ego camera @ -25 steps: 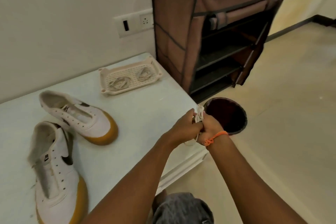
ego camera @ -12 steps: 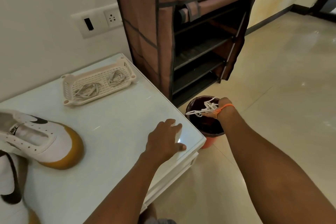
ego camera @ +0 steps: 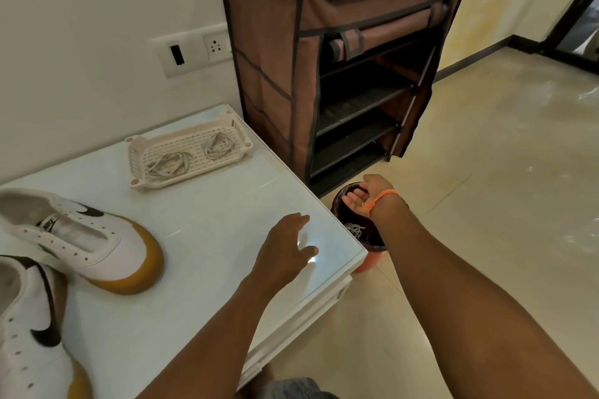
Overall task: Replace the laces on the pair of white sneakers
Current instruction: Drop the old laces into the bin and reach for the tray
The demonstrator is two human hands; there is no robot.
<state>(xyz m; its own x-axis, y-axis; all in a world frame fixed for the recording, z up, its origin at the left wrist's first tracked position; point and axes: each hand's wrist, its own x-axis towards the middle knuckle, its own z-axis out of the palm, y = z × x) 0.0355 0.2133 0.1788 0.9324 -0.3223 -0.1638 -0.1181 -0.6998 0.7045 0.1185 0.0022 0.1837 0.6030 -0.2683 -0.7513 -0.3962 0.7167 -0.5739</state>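
My left hand (ego camera: 285, 249) is lying flat on the glossy white table (ego camera: 201, 223) near its front corner, fingers straight and spread, holding nothing. My right hand (ego camera: 364, 196), the one with the orange thread bracelet (ego camera: 379, 199) on the wrist, hangs palm-up over the little round bin (ego camera: 372, 246) on the floor just beside the table, fingers loosely relaxed with nothing in them. The bin has a dark liner and an orange base, and there's a tangle of whitish laces (ego camera: 356, 230) lying inside it.

Both sneakers sit on the left part of the table, smooth white uppers with rounded mustard-yellow rubber toes and black swooshes. The farther sneaker (ego camera: 87, 243) has a tongue tag that reads NIKE, and its rows of eyelets are bare. The nearer sneaker (ego camera: 29, 334) is partly cut off by the frame edge, eyelets bare too.

Up near the wall there's a cream perforated plastic tray (ego camera: 191, 152) with two loose bundles of flat pale laces (ego camera: 194, 154) in it. Right beside the table stands a brown fabric shoe rack (ego camera: 269, 68) with dark piping, front flap rolled up, dark shelves showing.
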